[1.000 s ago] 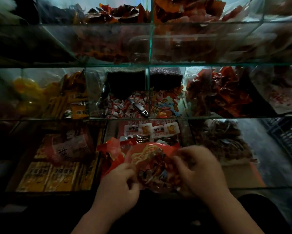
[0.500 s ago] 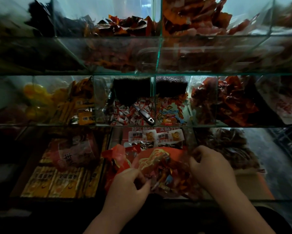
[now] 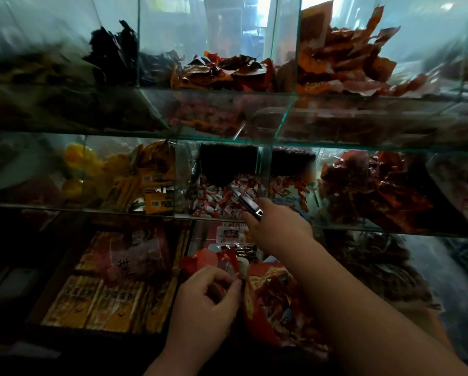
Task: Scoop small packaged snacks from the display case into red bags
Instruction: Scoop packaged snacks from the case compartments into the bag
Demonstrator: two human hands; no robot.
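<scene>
Hands: left hand (image 3: 203, 302) pinches the red bag (image 3: 268, 302) rim, lower centre | right hand (image 3: 279, 229) grips scoop (image 3: 245, 199) handle, mid-frame | scoop lies in red-white candies (image 3: 214, 199), middle-shelf compartment.

Right hand (image 3: 279, 229) grips the near end of the scoop (image 3: 247, 203) handle at the front edge of the display case (image 3: 227, 139) middle shelf, centre compartment. The scoop lies on red-and-white wrapped snacks (image 3: 214, 199). Left hand (image 3: 203, 305) pinches the rim of the red bag (image 3: 268, 299), partly filled, at the lower shelf's front edge. Yellow packets (image 3: 97, 299) lie to the left.
</scene>
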